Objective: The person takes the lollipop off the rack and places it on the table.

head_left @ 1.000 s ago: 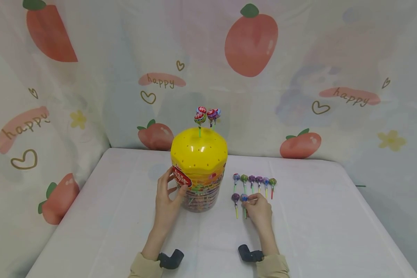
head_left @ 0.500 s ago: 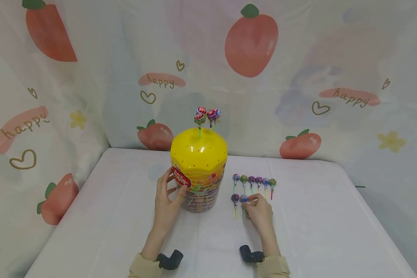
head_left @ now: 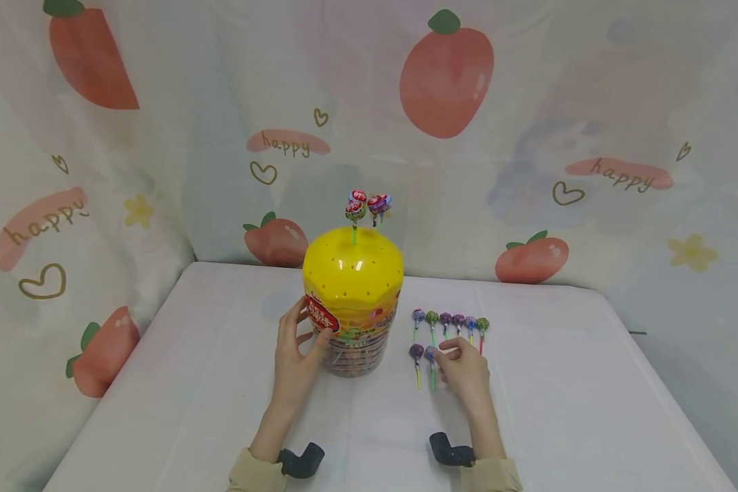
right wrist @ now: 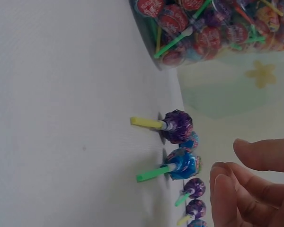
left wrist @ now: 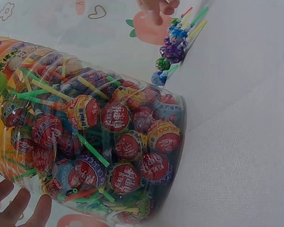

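A clear jar (head_left: 355, 355) full of wrapped lollipops stands upright on the table, topped by a yellow lid (head_left: 352, 266) with small holes. My left hand (head_left: 296, 359) holds the jar's left side, thumb across the front; its fingers (left wrist: 19, 205) show at the lower left in the left wrist view. Several lollipops (head_left: 357, 208) stick up from the lid's back. My right hand (head_left: 465, 376) hovers beside a blue lollipop (right wrist: 182, 164) lying on the table. In the right wrist view its thumb and fingers are apart, with nothing between them. A purple lollipop (right wrist: 177, 126) lies left of the blue one.
Behind these two, a row of several lollipops (head_left: 445, 319) lies right of the jar. The white table (head_left: 559, 383) ends at a patterned cloth backdrop (head_left: 357, 89). Dark wrist-camera mounts (head_left: 303, 461) sit on both wrists.
My right hand has drawn slightly to the right from the blue lollipop, and its fingers have come away from it. My left hand and the jar stay in place.
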A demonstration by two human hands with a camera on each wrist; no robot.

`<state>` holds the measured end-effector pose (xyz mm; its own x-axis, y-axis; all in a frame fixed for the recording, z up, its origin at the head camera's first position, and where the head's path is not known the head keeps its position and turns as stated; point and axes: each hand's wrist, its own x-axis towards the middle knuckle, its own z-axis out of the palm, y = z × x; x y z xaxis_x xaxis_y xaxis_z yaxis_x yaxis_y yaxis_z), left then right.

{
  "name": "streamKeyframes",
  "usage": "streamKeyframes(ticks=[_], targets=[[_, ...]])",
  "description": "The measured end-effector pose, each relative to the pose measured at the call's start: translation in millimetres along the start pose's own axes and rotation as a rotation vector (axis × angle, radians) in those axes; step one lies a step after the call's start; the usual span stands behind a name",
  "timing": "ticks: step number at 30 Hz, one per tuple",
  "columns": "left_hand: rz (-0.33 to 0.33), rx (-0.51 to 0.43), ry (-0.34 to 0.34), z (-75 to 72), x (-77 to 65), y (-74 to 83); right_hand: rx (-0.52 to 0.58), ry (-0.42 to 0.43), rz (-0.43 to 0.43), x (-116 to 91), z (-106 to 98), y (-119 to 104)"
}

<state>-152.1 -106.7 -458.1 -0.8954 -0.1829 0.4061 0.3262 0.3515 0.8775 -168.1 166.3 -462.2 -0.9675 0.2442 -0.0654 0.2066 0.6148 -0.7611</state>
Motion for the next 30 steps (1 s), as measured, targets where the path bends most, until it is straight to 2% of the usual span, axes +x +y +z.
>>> streamKeyframes(ticks=[6,20,26,30], targets=[[-0.006,0.0,0.004,-0.8,0.0,0.4,0.017,0.039,-0.059,-4,-6,-12],[-0.004,-0.016,-0.013,0.7,-0.1,1.2,0.222,0.198,-0.184,-22,-24,-52],[-0.009,-0.017,-0.011,0.1,-0.3,2.0,0.291,0.234,-0.281,-20,-27,-71],[-0.009,-0.006,-0.006,-0.2,0.2,1.4,0.285,0.247,-0.35,-19,-29,-85]])
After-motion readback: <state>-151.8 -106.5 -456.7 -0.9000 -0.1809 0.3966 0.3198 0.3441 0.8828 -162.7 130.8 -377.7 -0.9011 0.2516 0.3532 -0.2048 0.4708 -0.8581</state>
